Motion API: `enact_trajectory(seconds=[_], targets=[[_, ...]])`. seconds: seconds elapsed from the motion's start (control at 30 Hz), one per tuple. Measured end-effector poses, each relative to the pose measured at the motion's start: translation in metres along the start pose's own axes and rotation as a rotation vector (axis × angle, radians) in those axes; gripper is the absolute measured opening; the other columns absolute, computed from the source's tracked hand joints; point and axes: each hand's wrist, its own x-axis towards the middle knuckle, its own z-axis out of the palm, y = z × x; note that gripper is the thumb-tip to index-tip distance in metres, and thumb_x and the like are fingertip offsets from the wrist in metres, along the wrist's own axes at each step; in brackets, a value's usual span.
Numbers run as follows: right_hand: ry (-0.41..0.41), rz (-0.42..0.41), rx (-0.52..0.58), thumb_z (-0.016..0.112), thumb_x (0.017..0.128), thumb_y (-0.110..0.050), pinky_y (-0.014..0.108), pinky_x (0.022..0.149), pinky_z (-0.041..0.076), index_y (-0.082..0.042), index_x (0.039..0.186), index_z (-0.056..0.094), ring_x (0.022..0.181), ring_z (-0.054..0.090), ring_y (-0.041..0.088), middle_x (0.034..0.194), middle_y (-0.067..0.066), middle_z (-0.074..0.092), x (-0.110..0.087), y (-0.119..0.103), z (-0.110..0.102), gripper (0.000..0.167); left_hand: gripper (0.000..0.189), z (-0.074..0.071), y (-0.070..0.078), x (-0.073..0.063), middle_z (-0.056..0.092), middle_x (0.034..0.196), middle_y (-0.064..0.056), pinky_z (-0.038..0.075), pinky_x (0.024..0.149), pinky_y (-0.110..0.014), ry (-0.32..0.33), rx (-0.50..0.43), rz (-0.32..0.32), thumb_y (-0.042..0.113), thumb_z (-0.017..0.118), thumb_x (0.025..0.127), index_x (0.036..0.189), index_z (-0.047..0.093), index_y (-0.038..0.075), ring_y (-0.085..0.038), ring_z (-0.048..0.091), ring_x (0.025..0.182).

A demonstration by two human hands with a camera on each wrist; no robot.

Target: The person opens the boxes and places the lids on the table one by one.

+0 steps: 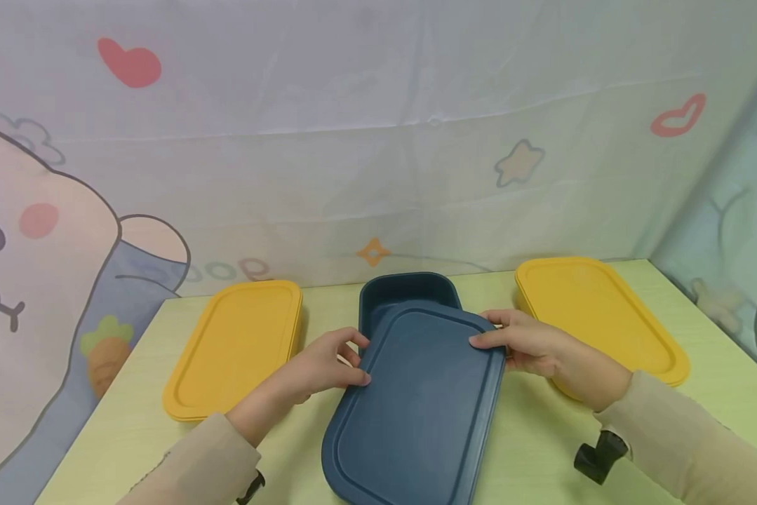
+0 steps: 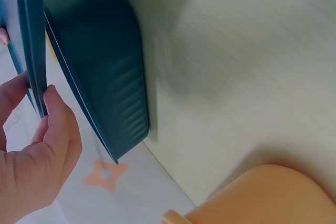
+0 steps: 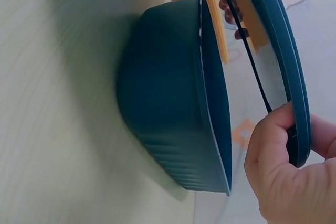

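A dark blue lid (image 1: 416, 407) is held tilted above a dark blue rectangular box (image 1: 408, 286), covering its near part in the head view. My left hand (image 1: 320, 363) pinches the lid's left edge between thumb and fingers. On the opposite side, my right hand (image 1: 532, 342) grips the lid near its far right corner, thumb on top and fingers beneath. Both wrist views show a gap between the lid and the rim of the box, whose ribbed wall (image 2: 126, 98) stands on the table. The box looks uncovered at its far end; most of its inside is hidden.
One yellow lidded box (image 1: 239, 344) stands to the left on the pale table (image 1: 719, 414), another yellow lidded box (image 1: 599, 315) to the right. A printed cloth (image 1: 327, 175) hangs behind the table's far edge. Black devices (image 1: 600, 456) are worn at both wrists.
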Motion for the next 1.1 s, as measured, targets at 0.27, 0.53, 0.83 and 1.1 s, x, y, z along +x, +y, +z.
enact_trajectory(seconds=[0.27,0.53,0.83,1.1], targets=[[-0.048,0.011,0.090,0.054,0.092,-0.003,0.030,0.071,0.054,0.002,0.117,0.042,0.077,0.066,0.013,0.090,0.004,0.064,-0.003,0.003,-0.003,0.029,0.047,-0.001,-0.002,-0.001,0.053,0.083,-0.010,0.051,0.068,-0.028,-0.013,0.002,-0.021,0.006,0.072,0.079,0.121,0.052,-0.002,-0.017,0.053,0.073],[0.011,0.006,0.108,0.054,0.092,-0.004,0.029,0.070,0.054,-0.002,0.112,0.045,0.075,0.066,0.014,0.087,0.004,0.064,-0.005,0.004,-0.004,0.022,0.045,-0.006,-0.003,-0.006,0.055,0.085,-0.011,0.052,0.075,-0.033,-0.025,-0.055,-0.072,0.010,0.071,0.082,0.121,0.053,0.000,-0.018,0.056,0.072],[0.036,-0.031,0.136,0.052,0.094,-0.005,0.030,0.073,0.054,0.005,0.132,0.027,0.080,0.065,0.015,0.097,0.005,0.061,-0.007,0.006,-0.009,0.047,0.040,-0.011,-0.010,-0.017,0.057,0.084,-0.011,0.050,0.079,-0.035,-0.033,-0.061,-0.113,0.017,0.071,0.083,0.117,0.056,0.004,-0.019,0.058,0.072],[0.088,-0.027,0.185,0.054,0.094,-0.007,0.032,0.075,0.054,0.004,0.145,0.004,0.084,0.064,0.015,0.101,0.004,0.058,-0.010,0.009,-0.013,0.072,0.037,-0.016,-0.018,-0.025,0.056,0.081,-0.010,0.051,0.081,-0.036,-0.045,-0.175,-0.132,0.013,0.067,0.085,0.117,0.053,0.000,-0.019,0.060,0.074]])
